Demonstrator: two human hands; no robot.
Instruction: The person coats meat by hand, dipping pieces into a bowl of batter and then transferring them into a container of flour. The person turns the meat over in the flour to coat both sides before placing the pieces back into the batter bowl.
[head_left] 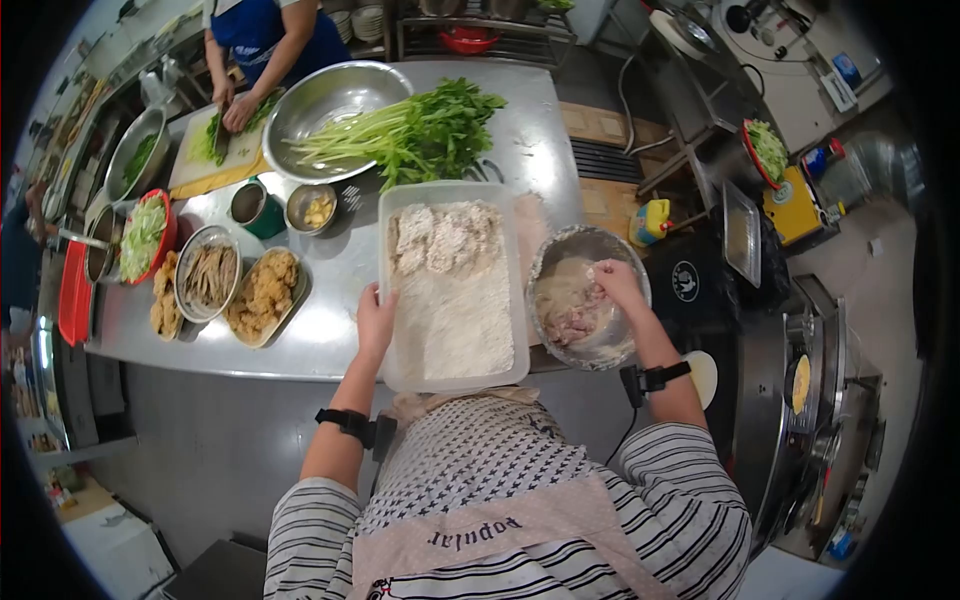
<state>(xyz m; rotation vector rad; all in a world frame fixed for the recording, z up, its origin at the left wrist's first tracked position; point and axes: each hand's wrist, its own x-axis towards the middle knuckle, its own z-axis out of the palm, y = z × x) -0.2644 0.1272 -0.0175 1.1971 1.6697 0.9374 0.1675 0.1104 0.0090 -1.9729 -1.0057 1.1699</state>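
Observation:
A white plastic tub (388,372) of flour (455,335) stands in front of me, with several flour-coated pieces (450,238) heaped at its far end. My left hand (375,320) grips the tub's left rim. To the right of the tub sits a metal bowl (640,300) holding raw meat (578,325) in a pale, wet coating. My right hand (620,282) reaches over the bowl's right side, its fingers closed together on a piece of that meat. The fingertips are partly hidden.
Leafy celery (440,130) lies across a large steel bowl (283,95) behind the tub. Fried pieces (265,297), a bowl of strips (210,272) and a green mug (265,215) stand to the left. A co-worker's hands (238,112) cut greens on a board (190,170).

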